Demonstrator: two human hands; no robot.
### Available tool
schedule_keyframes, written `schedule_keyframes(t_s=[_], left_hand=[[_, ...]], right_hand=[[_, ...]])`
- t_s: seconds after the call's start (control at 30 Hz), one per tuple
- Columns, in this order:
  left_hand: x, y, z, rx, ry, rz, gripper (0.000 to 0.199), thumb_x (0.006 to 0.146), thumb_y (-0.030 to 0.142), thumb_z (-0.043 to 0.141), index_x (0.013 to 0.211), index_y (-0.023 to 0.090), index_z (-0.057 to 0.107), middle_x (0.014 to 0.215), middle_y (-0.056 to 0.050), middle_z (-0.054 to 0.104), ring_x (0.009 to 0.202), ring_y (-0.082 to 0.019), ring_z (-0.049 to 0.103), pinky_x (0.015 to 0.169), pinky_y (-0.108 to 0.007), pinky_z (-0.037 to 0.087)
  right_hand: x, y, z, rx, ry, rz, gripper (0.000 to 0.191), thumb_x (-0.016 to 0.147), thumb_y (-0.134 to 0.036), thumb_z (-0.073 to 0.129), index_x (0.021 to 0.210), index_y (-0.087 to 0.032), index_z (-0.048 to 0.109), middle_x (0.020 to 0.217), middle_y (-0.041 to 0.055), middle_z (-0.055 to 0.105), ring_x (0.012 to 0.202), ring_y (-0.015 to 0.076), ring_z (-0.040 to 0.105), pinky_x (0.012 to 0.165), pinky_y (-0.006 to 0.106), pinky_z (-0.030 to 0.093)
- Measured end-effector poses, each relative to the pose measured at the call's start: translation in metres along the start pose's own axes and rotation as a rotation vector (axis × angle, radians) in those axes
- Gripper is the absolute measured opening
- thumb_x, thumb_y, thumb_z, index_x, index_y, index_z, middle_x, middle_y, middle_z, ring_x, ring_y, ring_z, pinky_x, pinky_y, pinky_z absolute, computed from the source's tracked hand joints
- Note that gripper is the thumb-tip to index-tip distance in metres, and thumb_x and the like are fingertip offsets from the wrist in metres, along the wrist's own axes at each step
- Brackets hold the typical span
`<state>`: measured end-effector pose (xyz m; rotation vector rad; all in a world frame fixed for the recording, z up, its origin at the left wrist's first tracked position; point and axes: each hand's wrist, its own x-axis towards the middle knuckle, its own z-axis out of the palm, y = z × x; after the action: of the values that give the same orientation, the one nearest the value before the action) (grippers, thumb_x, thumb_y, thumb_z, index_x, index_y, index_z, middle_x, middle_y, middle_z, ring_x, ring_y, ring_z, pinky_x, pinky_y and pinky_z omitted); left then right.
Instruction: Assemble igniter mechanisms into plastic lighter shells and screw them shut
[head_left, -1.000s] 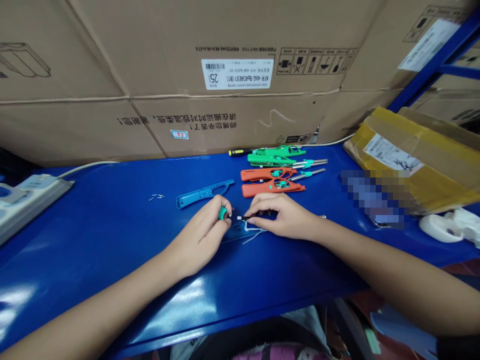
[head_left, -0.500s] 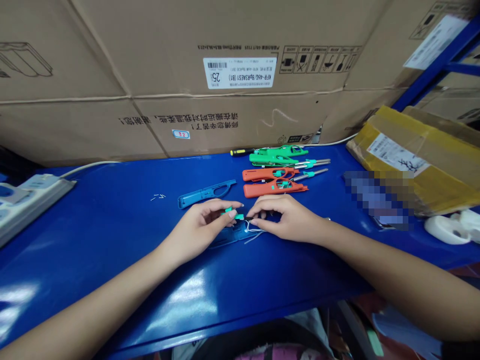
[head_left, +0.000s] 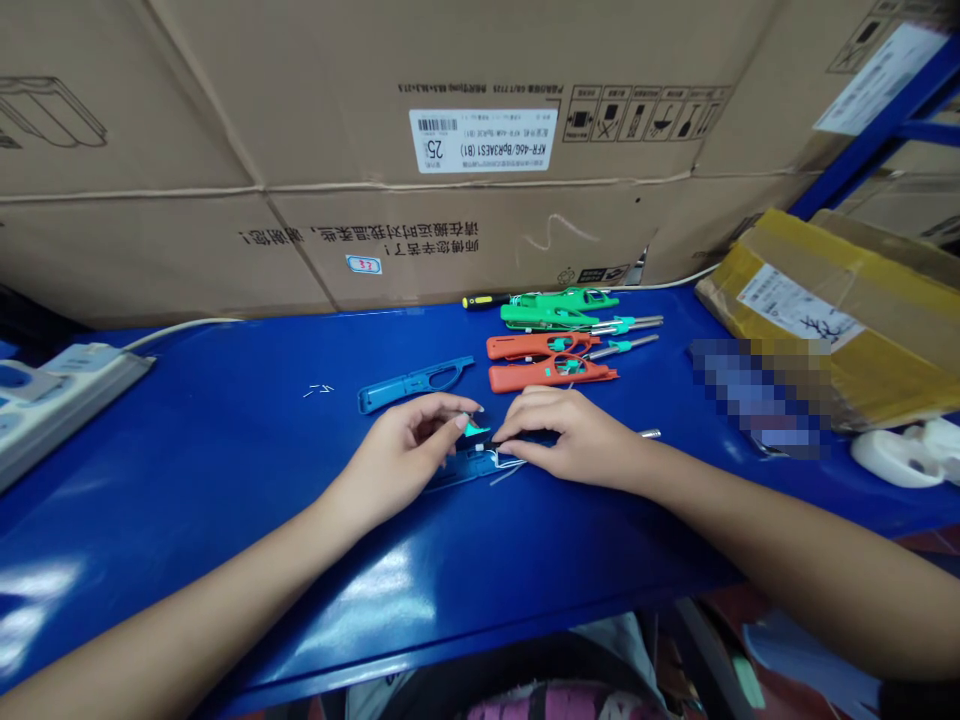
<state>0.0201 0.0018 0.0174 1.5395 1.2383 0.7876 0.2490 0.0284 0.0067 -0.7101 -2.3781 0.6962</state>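
My left hand [head_left: 405,450] is closed on a small teal plastic piece [head_left: 475,430], held between thumb and fingers. Close beside it, my right hand [head_left: 574,430] pinches a small black part [head_left: 492,446] with a white end. Thin white wires [head_left: 508,461] run below the right fingertips. Under both hands lies a blue lighter shell half [head_left: 466,467], partly covered by the fingers. A metal tube end [head_left: 651,434] sticks out beyond my right hand. The other blue shell half [head_left: 412,386] rests behind my left hand.
Orange lighter shells [head_left: 551,375] and green lighter shells [head_left: 551,317] lie behind my right hand, near a black-and-yellow screwdriver [head_left: 486,301]. Small white pins [head_left: 321,389] sit to the left. A power strip [head_left: 71,400], taped carton [head_left: 832,310] and large cardboard boxes [head_left: 315,120] surround the blue table [head_left: 300,590].
The teal piece has tilted in my left fingers, and the black part's white end now shows below it. More of the metal tube shows to the right of my right hand.
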Motion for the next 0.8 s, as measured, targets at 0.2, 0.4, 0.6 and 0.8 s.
schedule_keyframes(t_s=[0.2,0.4,0.6,0.8], left_hand=[[-0.004,-0.007,0.011,0.059,0.109,0.095,0.029,0.095,0.037,0.054,0.11,0.018,0.068,0.105,-0.007,0.072,0.093,-0.02,0.065,0.078,-0.031,0.052],[-0.008,-0.013,0.018,0.11,0.133,0.134,0.027,0.101,0.037,0.047,0.114,0.021,0.065,0.107,-0.006,0.069,0.1,-0.021,0.062,0.087,-0.033,0.048],[-0.012,-0.011,0.015,0.301,0.097,0.265,0.03,0.105,0.025,0.03,0.108,0.02,0.059,0.104,-0.005,0.063,0.099,-0.019,0.058,0.091,-0.033,0.044],[-0.01,0.0,0.002,0.411,-0.004,0.277,0.031,0.104,0.025,0.029,0.096,0.019,0.059,0.1,-0.006,0.061,0.099,-0.021,0.058,0.091,-0.036,0.044]], right_hand=[[0.002,0.002,0.004,-0.052,-0.006,-0.045,0.009,0.093,-0.02,0.067,0.095,-0.02,0.076,0.092,0.0046,0.077,0.086,0.018,0.069,0.085,0.035,0.054],[0.001,0.003,0.004,-0.098,-0.005,-0.077,0.011,0.094,-0.018,0.064,0.095,-0.018,0.076,0.092,0.0057,0.075,0.087,0.0183,0.067,0.085,0.035,0.054],[0.001,0.002,0.002,-0.088,0.001,-0.033,0.011,0.095,-0.017,0.063,0.097,-0.017,0.074,0.094,0.0066,0.074,0.09,0.0178,0.068,0.086,0.032,0.055],[0.001,0.002,0.001,-0.066,-0.016,-0.018,0.011,0.094,-0.016,0.064,0.096,-0.017,0.074,0.094,0.0064,0.073,0.09,0.0174,0.068,0.085,0.031,0.055]])
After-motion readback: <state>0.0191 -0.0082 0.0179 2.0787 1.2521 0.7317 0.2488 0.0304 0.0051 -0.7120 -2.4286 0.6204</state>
